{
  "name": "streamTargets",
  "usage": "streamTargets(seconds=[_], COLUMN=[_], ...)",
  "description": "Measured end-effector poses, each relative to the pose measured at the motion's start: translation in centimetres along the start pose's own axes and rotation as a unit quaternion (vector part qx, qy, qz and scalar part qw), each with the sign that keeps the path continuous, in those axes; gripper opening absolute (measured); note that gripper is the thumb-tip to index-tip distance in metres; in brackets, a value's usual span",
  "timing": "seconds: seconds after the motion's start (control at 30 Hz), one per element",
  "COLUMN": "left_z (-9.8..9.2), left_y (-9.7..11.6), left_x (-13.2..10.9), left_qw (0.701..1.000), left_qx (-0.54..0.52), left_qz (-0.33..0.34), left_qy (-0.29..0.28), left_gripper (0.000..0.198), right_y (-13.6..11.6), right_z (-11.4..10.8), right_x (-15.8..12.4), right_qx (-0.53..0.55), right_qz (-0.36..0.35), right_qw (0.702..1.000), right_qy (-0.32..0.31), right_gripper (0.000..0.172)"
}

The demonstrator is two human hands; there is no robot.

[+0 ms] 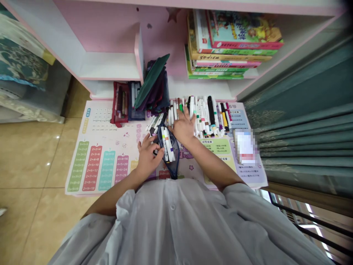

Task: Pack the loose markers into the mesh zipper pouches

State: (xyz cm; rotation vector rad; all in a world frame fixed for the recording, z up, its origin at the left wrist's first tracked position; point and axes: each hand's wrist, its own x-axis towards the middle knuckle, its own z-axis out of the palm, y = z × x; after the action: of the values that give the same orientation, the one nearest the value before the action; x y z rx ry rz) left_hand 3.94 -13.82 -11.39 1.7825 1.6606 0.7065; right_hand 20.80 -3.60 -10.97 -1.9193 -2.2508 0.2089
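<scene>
A dark blue mesh pencil case [171, 159] lies open on a pink multiplication mat [104, 162], with a few white markers [167, 145] inside it. My left hand [147, 154] grips the case's left edge, fingers curled. My right hand [183, 127] rests on a row of several markers [209, 114] laid out on the mat, fingers spread over their near ends. Whether it pinches a marker is hidden.
Several more pencil cases [143, 92] lean against a pink and white shelf unit [110, 66], one of them red [120, 103]. A stack of books [228, 44] fills the right shelf. Green curtains [303, 121] hang at right; tiled floor [30, 158] lies at left.
</scene>
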Motion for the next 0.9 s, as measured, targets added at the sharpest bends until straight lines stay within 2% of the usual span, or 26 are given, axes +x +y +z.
streamTargets(seconds=[0.3,0.5,0.67,0.73,0.9], left_z=[0.1,0.0,0.1,0.1,0.1], left_y=[-0.2,-0.1,-0.1,-0.1,-0.1], left_x=[0.1,0.1,0.1,0.0,0.0], left_qw=[1.0,1.0,1.0,1.0,1.0], left_qx=[0.001,0.006,0.001,0.002,0.007], left_qz=[0.002,-0.002,0.002,0.006,0.015], left_qy=[0.001,-0.003,0.003,0.001,0.006], left_gripper=[0.018,0.018,0.019,0.02,0.019], right_y=[-0.1,0.3,0.1,-0.1,-0.9], right_z=[0.0,-0.4,-3.3,-4.5,-5.6], right_x=[0.2,-0.4,-3.4,-5.1,-9.0], right_qx=[-0.008,0.022,0.057,0.079,0.108], right_qz=[0.009,0.021,0.042,0.027,-0.031], right_qw=[1.0,1.0,0.995,0.994,0.993], right_qy=[-0.019,0.005,0.063,0.075,0.023], right_gripper=[0.021,0.02,0.02,0.023,0.023])
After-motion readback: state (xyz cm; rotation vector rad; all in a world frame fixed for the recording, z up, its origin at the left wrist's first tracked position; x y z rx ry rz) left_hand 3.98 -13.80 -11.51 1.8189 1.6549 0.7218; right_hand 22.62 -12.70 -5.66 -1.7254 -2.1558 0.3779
